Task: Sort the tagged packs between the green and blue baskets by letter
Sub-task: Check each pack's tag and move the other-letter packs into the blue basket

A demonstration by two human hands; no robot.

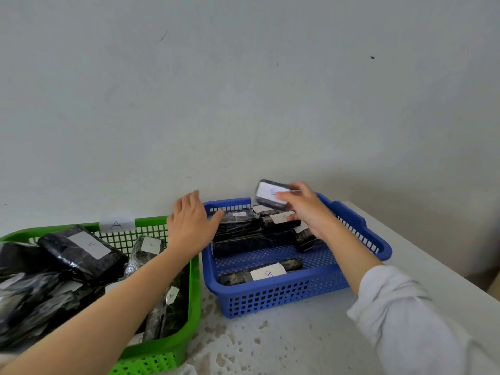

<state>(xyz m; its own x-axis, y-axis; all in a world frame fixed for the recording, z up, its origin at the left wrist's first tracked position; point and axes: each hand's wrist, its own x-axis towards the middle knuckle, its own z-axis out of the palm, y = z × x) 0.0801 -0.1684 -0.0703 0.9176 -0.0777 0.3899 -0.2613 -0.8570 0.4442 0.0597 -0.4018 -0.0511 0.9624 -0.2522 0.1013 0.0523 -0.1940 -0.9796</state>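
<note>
Pinching a tagged pack [270, 194] with the right hand [305, 212], thumb across its face and fingers curled over its far edge, wrist cocked back, above the blue basket [284, 296] at 12 o'clock. Reaching with the left hand [189, 226] over the green basket [194, 280] at its 3 o'clock wall, fingers straight and relaxed, holding nothing, thumb tip against a wrapped pack [238, 223] at the blue basket's 10 o'clock corner.

This seems to be a plain sorting workroom: behind the blue basket [270, 299] stands a bare pale wall [243, 90], under it a worn, stained white table [284, 345], and left of it a green basket [195, 288] full of wrapped, letter-tagged packs [81, 253].
</note>
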